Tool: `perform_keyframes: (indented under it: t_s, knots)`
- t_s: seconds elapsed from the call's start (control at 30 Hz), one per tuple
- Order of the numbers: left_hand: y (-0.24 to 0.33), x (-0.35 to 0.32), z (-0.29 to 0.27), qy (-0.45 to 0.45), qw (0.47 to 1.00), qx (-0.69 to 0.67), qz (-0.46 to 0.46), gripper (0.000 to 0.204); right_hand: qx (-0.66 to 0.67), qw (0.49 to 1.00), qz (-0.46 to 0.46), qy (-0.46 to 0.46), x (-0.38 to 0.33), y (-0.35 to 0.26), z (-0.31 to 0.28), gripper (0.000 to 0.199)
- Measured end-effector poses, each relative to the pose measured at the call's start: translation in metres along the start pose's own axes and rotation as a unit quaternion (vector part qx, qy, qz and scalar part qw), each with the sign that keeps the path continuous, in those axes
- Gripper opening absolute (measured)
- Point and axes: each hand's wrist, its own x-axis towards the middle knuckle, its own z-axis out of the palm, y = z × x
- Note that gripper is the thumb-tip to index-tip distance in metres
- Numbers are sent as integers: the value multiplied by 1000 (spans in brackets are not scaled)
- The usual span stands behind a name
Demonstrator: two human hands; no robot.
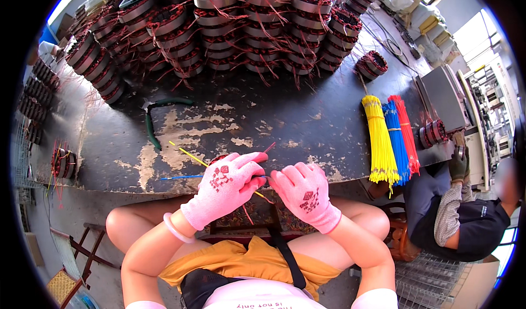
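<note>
At the near edge of a black table with worn, flaking paint (pixel 263 114), the left hand in a printed pink knit glove (pixel 229 182) curls its fingers closed, thumb against forefinger, on a thin blue plastic-coated wire (pixel 179 177), whose free end sticks out leftward. A thin yellow plastic-coated wire (pixel 187 153) slants out from behind the same hand. The right hand in a matching pink glove (pixel 300 193) is just beside it, fingers bent and tips drawn together; I cannot tell whether they grip anything. Green-handled pliers (pixel 149 126) lie spread open farther left. Rightward lie bundles of yellow wires (pixel 378 139), blue wires (pixel 394 139) and red wires (pixel 404 133). Stacked grey metal rings wound with dark red coils (pixel 263 17) line the far side.
</note>
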Motion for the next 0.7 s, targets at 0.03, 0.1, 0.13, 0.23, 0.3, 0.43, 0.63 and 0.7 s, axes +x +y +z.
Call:
perform_keyframes:
  t_s: [0.03,0.1,0.13,0.23,0.3,0.43,0.63,0.7]
  knots:
    - [0,0,-1,-1,1000,-2,1,15,-3,1000,6,-4,-2,2,-1,22]
    - [-1,-1,0,1,1000,1,-3,15,9,993,100,58,-7,17,-5,12]
    - [-1,-1,0,2,1000,6,-3,15,102,984,141,40,-8,17,-5,15]
    - [-1,-1,-4,-17,1000,18,13,16,368,887,261,-98,16,-3,-17,33]
    - [2,1,-14,-20,999,23,19,18,438,833,269,-206,22,4,4,41]
    - [12,5,-49,7,999,48,-9,22,525,759,311,-228,25,8,13,44]
    - [4,2,-17,39,991,124,-23,35,402,821,300,-271,35,11,2,43]
    - [2,-1,-6,26,992,110,-58,36,450,796,319,-249,24,14,-3,51]
